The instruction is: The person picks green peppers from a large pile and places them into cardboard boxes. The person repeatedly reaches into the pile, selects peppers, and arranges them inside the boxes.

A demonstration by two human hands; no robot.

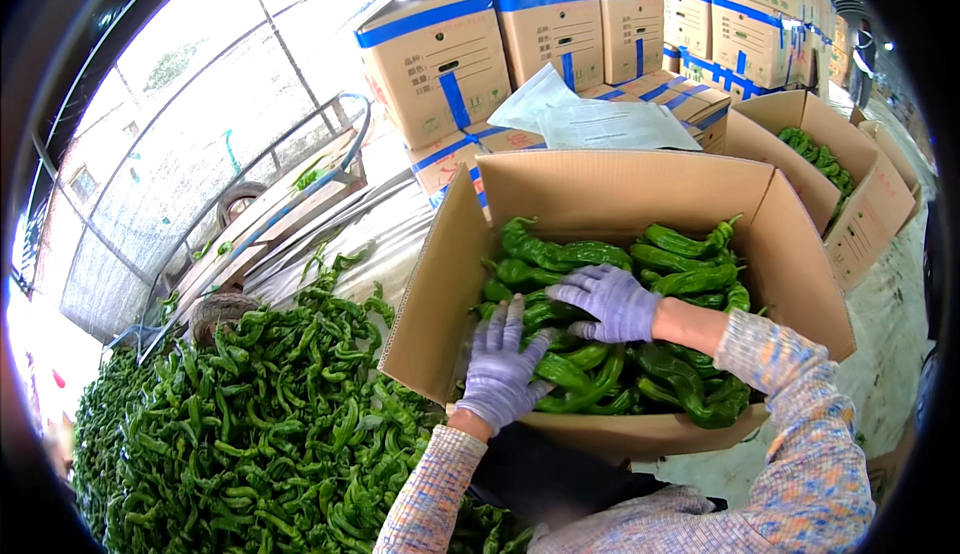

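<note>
An open cardboard carton (622, 188) stands before me with its flaps up. Long wrinkled green peppers (694, 389) fill its lower part, several of them lying side by side. My left hand (501, 370), in a light purple knit glove, rests on the peppers along the carton's left side, fingers spread. In a matching glove, my right hand (616, 305) lies palm down over the middle of the peppers, fingers stretched to the left. Neither hand is closed around a pepper that I can see; what lies under the palms is hidden.
A large heap of green peppers (255, 434) spreads at the left. Taped cartons (442, 58) are stacked behind, with printed plastic bags (615, 122) on the lower ones. Another open carton of peppers (817, 156) sits at the right. A wheeled cart (277, 216) stands back left; a person (864, 62) is far right.
</note>
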